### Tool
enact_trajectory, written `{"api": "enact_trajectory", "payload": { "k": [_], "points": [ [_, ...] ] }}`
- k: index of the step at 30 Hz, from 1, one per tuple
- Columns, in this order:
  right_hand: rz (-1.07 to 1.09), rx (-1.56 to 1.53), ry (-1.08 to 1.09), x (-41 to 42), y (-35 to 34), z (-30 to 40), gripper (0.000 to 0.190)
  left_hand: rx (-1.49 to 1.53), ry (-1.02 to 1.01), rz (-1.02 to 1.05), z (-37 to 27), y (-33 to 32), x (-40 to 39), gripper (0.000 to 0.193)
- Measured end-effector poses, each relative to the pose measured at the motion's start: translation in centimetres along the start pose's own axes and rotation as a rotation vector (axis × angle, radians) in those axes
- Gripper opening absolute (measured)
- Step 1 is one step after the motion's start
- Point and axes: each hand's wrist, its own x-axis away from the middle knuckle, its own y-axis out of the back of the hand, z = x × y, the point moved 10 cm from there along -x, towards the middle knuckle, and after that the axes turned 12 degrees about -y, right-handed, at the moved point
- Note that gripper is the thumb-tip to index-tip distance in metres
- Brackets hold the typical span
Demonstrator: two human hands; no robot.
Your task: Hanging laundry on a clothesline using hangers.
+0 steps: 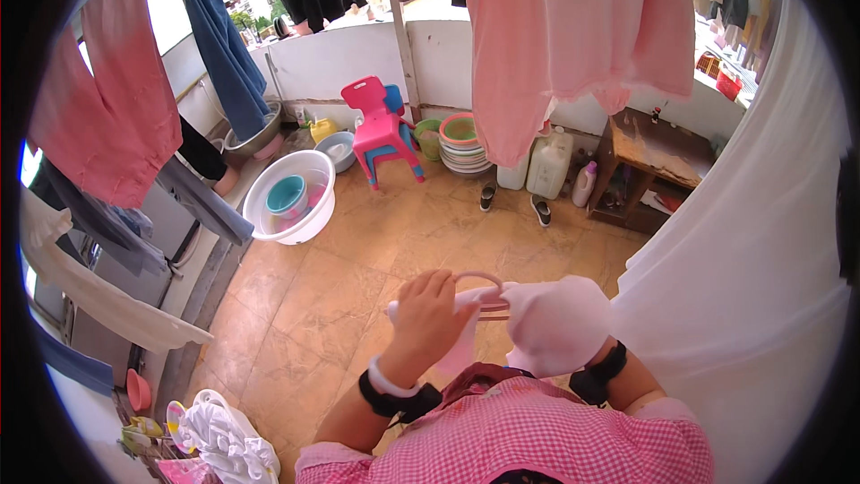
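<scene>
Held low before my chest is a pale pink garment (561, 323) with a dusky-pink clothes hanger (494, 279). The hanger's curved hook points away from me, and its bar runs behind the cloth. My left hand (430, 312) grips the garment at the hanger's left side, thumb toward the hook. My right hand is covered by the bunched cloth; only the wrist and forearm show, so its fingers are hidden. Both wrists wear black bands.
Pink trousers (114, 94), blue jeans (222, 47) and a large pink garment (578, 27) hang around me. A white sheet (732, 269) falls at right. On the tiled floor stand a white basin (322, 215), stacked children's chairs (379, 131), jugs (551, 165), shoes (540, 210) and a laundry basket (235, 410).
</scene>
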Motion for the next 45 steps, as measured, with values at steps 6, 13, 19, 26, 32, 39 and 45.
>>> {"api": "enact_trajectory", "payload": {
  "k": [6,13,19,26,32,39,45],
  "points": [
    [0.006,-0.061,0.014,0.0,-0.7,-0.5,0.047,0.425,-0.020,0.048,-0.3,-4.0,-1.2,0.020],
    [0.226,-0.223,0.066,-0.6,-0.1,0.1,0.040,0.420,-0.001,0.217,0.5,-3.9,-2.3,0.012],
    [0.534,-0.497,0.015,-0.9,-3.2,0.1,0.036,0.102,-0.074,0.076,0.7,-0.1,-3.8,0.013],
    [0.478,-0.847,-0.381,-0.6,-6.2,-7.5,0.031,0.087,-0.065,-0.051,2.4,0.8,-2.4,0.010],
    [0.131,-1.034,-0.899,3.5,-2.7,-16.0,0.027,0.165,0.344,-0.270,8.8,4.7,-0.4,0.012],
    [-0.373,-0.715,-0.534,-1.4,1.9,-10.3,0.020,0.223,0.122,-0.381,5.6,5.3,-3.7,0.013],
    [-0.257,-1.029,-0.545,-1.3,-0.5,-8.1,0.017,0.085,0.000,-0.434,3.7,6.1,-4.0,0.009]
  ]
}}
